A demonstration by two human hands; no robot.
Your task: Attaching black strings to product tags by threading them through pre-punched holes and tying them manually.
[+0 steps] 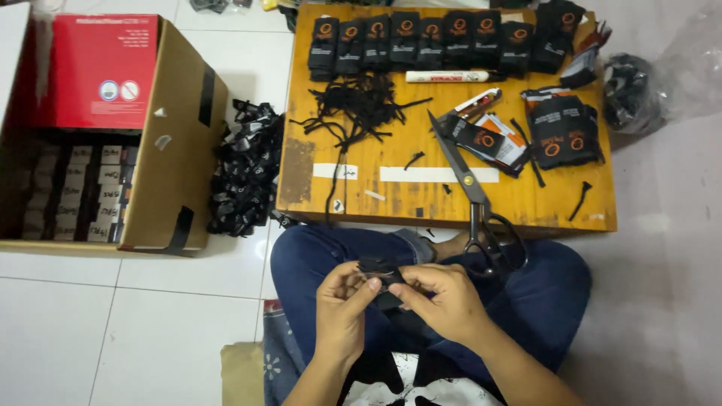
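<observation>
I sit cross-legged on the floor in blue jeans. My left hand (342,301) and my right hand (442,295) meet over my lap, and both pinch a small black fabric piece (380,269) between their fingertips. Just ahead of my knees stands a low wooden table (353,203). Large black-handled scissors (477,207) lie on it, their handles hanging over the near edge close to my right hand.
On the table are a row of black label stacks (421,41), a tangle of black strings (361,105), a white marker (447,76) and loose tags (560,131). An open cardboard box (169,143) with packs stands left, beside a heap of black pieces (244,169). A plastic bag (639,90) lies right.
</observation>
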